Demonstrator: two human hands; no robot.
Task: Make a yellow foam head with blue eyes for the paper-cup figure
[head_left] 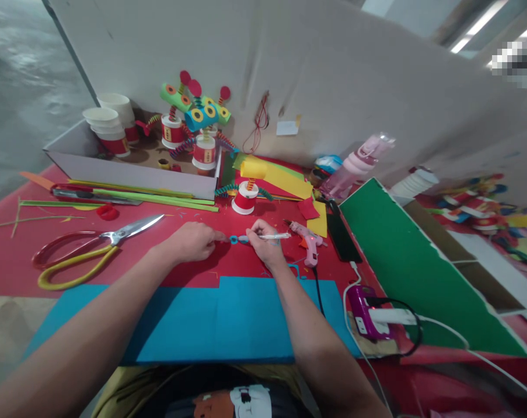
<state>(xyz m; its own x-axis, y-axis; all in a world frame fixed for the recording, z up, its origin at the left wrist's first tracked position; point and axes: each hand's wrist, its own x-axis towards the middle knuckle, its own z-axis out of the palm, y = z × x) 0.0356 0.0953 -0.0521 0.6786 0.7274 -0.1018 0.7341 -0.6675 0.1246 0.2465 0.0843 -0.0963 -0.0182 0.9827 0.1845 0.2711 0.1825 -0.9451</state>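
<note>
My right hand (267, 242) grips a slim white pen (278, 236), its tip end pointing left at small blue ring shapes (234, 239) on the red table. My left hand (194, 241) lies to the left, index finger stretched toward the rings and the other fingers curled, holding nothing. Whether that fingertip touches the rings is hard to tell. Just behind stands a red and white paper-cup figure (246, 198) with a yellow roll on top and green folded arms. A pink glue gun (309, 242) lies to the right of my right hand.
Large scissors (111, 238) lie at left, near paper strips (159, 197). A box (137, 177) holds cups and finished figures. Blue sheets (180, 325) cover the front edge. Right are a phone (342, 232), a purple power adapter (368, 313) with cables, a pink bottle (354, 165) and a green board (420, 273).
</note>
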